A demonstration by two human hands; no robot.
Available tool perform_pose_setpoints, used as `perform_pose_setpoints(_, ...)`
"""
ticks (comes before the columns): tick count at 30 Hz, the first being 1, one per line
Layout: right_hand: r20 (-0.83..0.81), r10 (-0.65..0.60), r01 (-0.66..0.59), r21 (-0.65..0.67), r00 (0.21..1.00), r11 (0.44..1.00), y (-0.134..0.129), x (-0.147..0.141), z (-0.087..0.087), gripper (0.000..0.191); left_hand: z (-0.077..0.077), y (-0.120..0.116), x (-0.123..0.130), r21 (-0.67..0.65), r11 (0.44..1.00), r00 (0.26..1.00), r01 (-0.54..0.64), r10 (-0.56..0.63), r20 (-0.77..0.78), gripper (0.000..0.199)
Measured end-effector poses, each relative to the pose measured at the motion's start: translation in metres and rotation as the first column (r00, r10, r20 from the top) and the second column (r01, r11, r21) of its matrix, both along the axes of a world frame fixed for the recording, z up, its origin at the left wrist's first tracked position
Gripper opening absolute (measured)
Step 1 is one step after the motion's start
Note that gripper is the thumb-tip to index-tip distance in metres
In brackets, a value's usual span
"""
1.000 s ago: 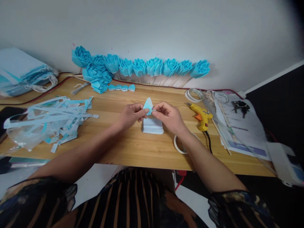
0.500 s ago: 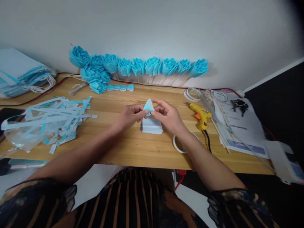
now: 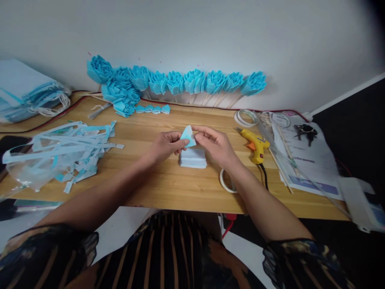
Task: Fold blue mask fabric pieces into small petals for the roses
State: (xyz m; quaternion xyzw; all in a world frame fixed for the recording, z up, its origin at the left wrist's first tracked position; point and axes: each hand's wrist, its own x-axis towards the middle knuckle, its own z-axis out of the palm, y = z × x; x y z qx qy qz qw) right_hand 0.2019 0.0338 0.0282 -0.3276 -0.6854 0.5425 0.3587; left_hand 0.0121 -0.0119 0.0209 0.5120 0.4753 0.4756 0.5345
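Note:
A small light-blue piece of cloth-like material [image 3: 187,135], folded to a triangle with its point up, is held over the middle of the desk. My left hand [image 3: 168,143] is closed on its lower left part, thumb in front. At its right edge are the bent thumb and fingertips of my right hand [image 3: 214,141], pinched close together; the exact contact is too small to make out. Just below the hands lies a neat stack of pale rectangular pieces [image 3: 193,159]. A roll of white tape [image 3: 223,180] lies partly under my right forearm.
Blue handmade flowers [image 3: 195,81] on sticks lean along the wall. Small folded blue pieces [image 3: 156,109] lie before them. Pale scraps [image 3: 75,148] cover the left side. A yellow glue gun [image 3: 255,145], more tape [image 3: 246,118], papers [image 3: 313,160] and keys [image 3: 305,132] are rightward.
My right thumb has moved from the triangle's lower front to its right edge, showing more of the front face. My left hand keeps its grip. The view has shifted slightly.

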Motion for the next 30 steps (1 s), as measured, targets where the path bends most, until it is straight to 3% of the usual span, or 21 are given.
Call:
perform_pose_setpoints(11, 0.088, -0.016, 0.012, 0.037, 0.996, 0.999, -0.003, 0.000, 0.002, 0.024, 0.004, -0.007, 0.005, -0.028, 0.991, 0.983, 0.133, -0.135, -0.125, 0.027)
perform_pose_setpoints(19, 0.110, -0.086, 0.057, 0.244, 0.990, 0.968, -0.004, -0.001, 0.006, 0.010, 0.005, -0.007, 0.005, -0.068, 0.989, 0.986, 0.134, -0.141, -0.095, 0.025)
perform_pose_setpoints(23, 0.110, -0.075, 0.018, 0.449, 0.991, 0.893, -0.004, 0.002, 0.009, 0.009, 0.006, -0.005, 0.004, -0.100, 0.987, 0.992, 0.123, -0.125, -0.016, 0.026)
perform_pose_setpoints(30, 0.149, -0.082, -0.053, 0.725, 0.985, 0.687, 0.003, 0.007, 0.006, 0.023, 0.004, -0.002, 0.002, -0.087, 0.988, 0.990, 0.127, -0.120, 0.079, 0.031)
